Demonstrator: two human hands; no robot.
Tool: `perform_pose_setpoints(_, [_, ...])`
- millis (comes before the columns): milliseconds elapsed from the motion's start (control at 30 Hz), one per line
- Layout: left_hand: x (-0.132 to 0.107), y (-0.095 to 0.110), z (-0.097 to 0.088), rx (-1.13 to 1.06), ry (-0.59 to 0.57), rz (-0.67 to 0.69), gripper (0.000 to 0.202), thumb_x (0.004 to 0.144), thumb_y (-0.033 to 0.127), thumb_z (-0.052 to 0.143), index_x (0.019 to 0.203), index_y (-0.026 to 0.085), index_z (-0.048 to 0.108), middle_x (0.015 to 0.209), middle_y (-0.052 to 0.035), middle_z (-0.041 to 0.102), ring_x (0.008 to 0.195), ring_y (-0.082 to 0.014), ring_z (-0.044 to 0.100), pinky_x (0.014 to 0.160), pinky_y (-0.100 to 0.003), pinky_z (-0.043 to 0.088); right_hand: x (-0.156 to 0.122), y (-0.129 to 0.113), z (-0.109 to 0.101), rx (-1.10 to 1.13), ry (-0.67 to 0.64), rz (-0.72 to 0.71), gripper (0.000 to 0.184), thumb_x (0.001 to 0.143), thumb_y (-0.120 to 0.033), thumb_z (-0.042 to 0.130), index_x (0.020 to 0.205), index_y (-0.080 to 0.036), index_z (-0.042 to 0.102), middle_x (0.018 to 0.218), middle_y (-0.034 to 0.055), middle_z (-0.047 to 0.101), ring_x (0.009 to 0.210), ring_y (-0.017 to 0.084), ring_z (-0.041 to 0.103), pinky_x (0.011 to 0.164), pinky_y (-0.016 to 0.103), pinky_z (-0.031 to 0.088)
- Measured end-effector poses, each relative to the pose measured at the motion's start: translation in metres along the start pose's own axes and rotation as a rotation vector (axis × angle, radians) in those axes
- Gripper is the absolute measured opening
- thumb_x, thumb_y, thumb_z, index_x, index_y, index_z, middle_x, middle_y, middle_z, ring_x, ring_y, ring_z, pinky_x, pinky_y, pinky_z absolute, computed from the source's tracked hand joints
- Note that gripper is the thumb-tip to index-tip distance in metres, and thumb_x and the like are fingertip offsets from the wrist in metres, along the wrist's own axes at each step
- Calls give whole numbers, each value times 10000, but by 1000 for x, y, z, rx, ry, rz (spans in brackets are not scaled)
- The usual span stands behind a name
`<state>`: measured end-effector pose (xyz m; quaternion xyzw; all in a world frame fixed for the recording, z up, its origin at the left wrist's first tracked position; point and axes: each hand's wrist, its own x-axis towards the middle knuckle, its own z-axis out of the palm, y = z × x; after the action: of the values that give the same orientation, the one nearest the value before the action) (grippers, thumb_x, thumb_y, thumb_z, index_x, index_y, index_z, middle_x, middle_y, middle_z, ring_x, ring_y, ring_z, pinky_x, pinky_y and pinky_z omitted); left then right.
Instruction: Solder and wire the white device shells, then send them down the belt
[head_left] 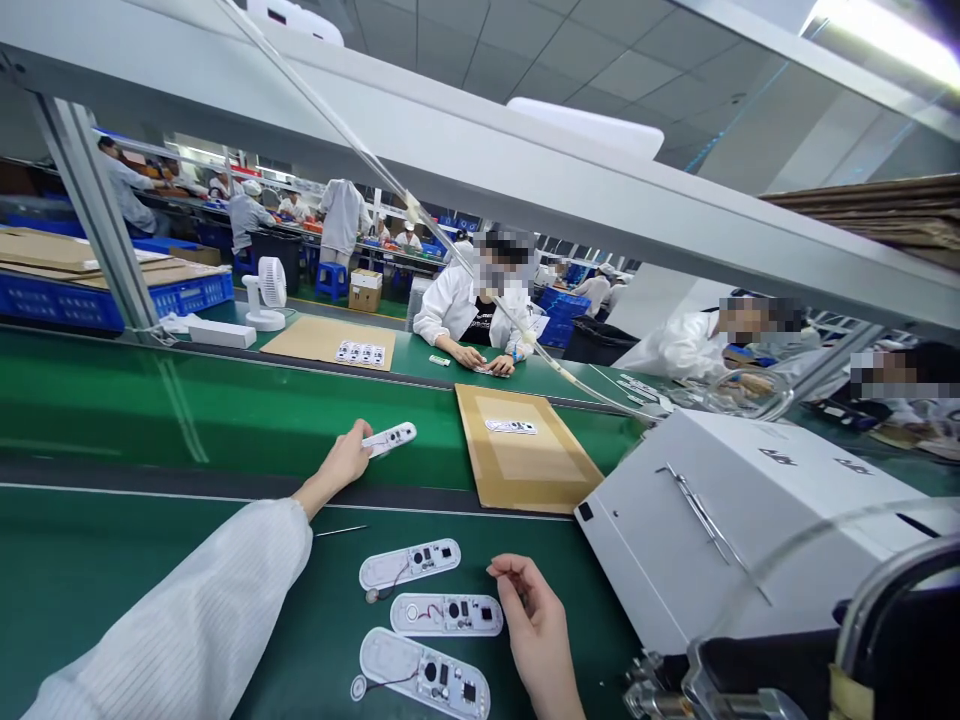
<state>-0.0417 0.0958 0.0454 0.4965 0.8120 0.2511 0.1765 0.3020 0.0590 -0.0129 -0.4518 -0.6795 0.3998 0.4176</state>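
My left hand (343, 462) reaches out over the green conveyor belt (187, 420) and is closed on one end of a white oblong device (390, 438), which lies on or just above the belt. My right hand (536, 625) rests near me on the green bench, fingers loosely curled, with nothing visible in it. Just to its left lie three open white housings with circuit boards and wires showing: the far housing (409, 563), the middle housing (447, 614) and the near housing (424, 680).
A cardboard sheet (525, 465) carrying a small white part (511, 427) lies on the belt. A white machine box (720, 520) stands at right, with a dark tool (787, 670) at the lower right. A white fan (266, 292) and several seated workers are across the belt.
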Motion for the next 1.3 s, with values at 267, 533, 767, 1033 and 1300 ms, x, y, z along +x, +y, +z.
perform_pose_setpoints(267, [-100,9,21,-140,-61,374,202,935,168,508,1086,228,627,1144,-55,686,1115,-255,632,994,-399,475,-3,-16,5,-73,-188,25,290,945,-489,598,915,-204,644,891,19,625,844,204,588,812,397,486])
perform_pose_setpoints(533, [-192,4,10,-148,-409,470,85,899,230,674,905,232,589,1073,-18,624,1001,-233,592,894,-351,472,-12,-45,15,-160,-374,-28,188,937,-269,439,835,-257,596,926,42,635,933,278,570,885,461,412])
perform_pose_setpoints(767, [-220,-4,32,54,-359,427,163,908,81,535,955,227,587,1089,-43,630,960,-235,599,824,-328,487,-40,-60,36,-126,-402,-92,189,983,-328,431,902,-283,596,972,53,627,926,268,575,802,381,434])
perform_pose_setpoints(1033, [-210,7,26,-60,-286,605,200,959,78,434,914,218,570,936,-35,656,850,-211,618,739,-286,474,-64,-40,48,-61,-371,-116,115,833,-201,499,873,-256,591,880,29,626,834,228,580,789,333,443])
perform_pose_setpoints(1300, [-203,0,42,-106,-240,645,261,972,92,417,917,216,639,945,-39,648,858,-204,623,719,-275,452,-57,-44,41,-83,-426,-5,132,790,-155,521,864,-251,576,890,18,626,809,218,572,739,312,440])
